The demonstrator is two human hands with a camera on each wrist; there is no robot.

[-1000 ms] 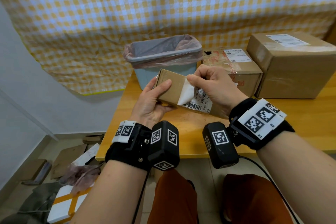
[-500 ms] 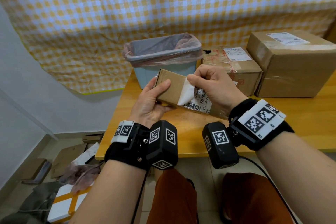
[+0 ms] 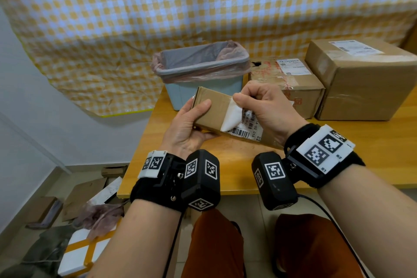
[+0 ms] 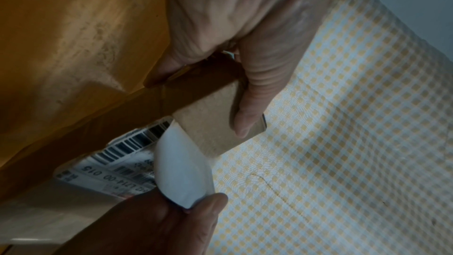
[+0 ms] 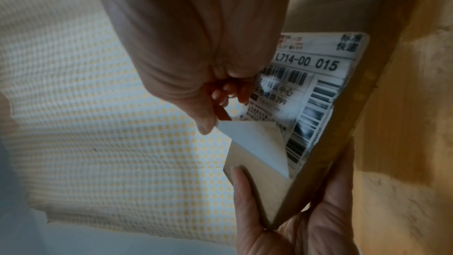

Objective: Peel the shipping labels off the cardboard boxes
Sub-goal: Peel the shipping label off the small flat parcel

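A small flat cardboard box is held tilted above the table's front. My left hand grips its left end, thumb on the top face. A white shipping label with barcodes covers the box's right part. Its left corner is folded up, showing the blank white back. My right hand pinches that lifted corner between thumb and fingers.
A light blue waste bin with a pink liner stands behind the box. To the right stand a taped medium box and a large box, each with a label on top. The wooden table ends near my wrists. Cardboard scraps litter the floor left.
The label's peeled corner has come up slightly further toward the right; both hands and the box have stayed almost in the same place.
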